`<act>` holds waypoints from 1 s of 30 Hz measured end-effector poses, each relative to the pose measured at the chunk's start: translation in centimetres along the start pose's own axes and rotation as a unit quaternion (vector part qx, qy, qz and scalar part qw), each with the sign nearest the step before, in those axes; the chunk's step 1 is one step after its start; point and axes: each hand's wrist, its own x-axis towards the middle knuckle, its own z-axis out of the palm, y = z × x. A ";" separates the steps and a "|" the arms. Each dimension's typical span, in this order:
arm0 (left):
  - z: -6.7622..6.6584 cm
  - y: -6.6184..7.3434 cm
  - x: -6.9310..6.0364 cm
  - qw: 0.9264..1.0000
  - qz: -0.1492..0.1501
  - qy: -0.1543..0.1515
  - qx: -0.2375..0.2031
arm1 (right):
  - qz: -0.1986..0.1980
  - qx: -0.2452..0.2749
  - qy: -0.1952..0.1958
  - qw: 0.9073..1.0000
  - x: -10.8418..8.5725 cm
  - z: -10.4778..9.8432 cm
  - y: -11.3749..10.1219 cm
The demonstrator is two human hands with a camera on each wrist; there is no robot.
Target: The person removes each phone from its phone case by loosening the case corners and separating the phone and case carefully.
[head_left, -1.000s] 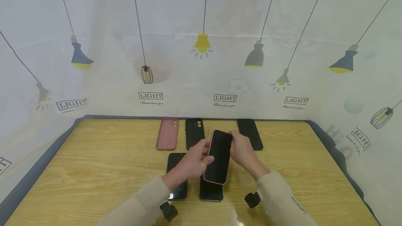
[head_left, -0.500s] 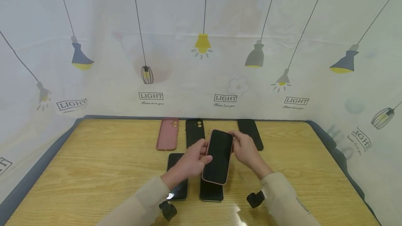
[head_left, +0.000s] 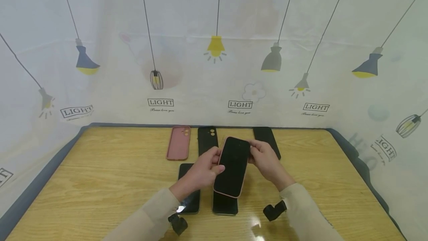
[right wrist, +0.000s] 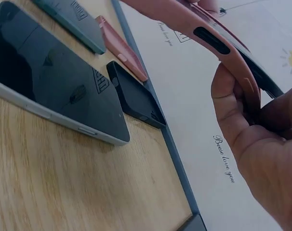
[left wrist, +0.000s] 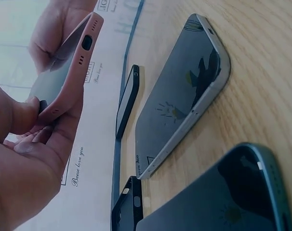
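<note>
- A dark-screened phone [head_left: 232,166], framed by a pink case [left wrist: 76,74], is held aloft over a wood-grain table [head_left: 100,170], tilted and face toward the wearer.
- By the left hand [head_left: 202,170], the phone's left side is gripped, the thumb pressed on the front edge and the fingers curled behind.
- By the right hand [head_left: 267,161], the upper right edge is pinched between thumb and curled fingers; in the right wrist view, the pink wall is seen bowed beside the phone's dark edge.
- Below, a silver-edged phone [head_left: 224,205] is partly hidden by the held one; beside it, a green-edged phone [head_left: 191,202] is crossed by the left forearm.
- Along the far edge, a second pink case [head_left: 178,144], a black case [head_left: 207,140] and a flat black item [head_left: 267,135] are laid out.
- The table is backed by a lamp-printed cloth [head_left: 200,81].
</note>
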 end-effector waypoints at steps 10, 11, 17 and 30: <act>0.2 0.2 0.0 0.999 -0.014 0.009 -0.031 | 0.004 0.044 -0.007 0.999 0.0 0.1 0.1; 0.2 0.2 0.1 0.999 -0.015 0.012 -0.030 | 0.000 0.047 -0.008 0.999 0.0 0.1 0.1; -0.1 0.0 0.2 0.998 -0.024 0.036 -0.035 | -0.016 0.055 0.005 0.998 -0.1 0.6 0.3; -0.7 0.2 0.7 0.994 -0.043 0.100 -0.027 | -0.012 -0.003 -0.002 1.000 -1.6 2.4 0.4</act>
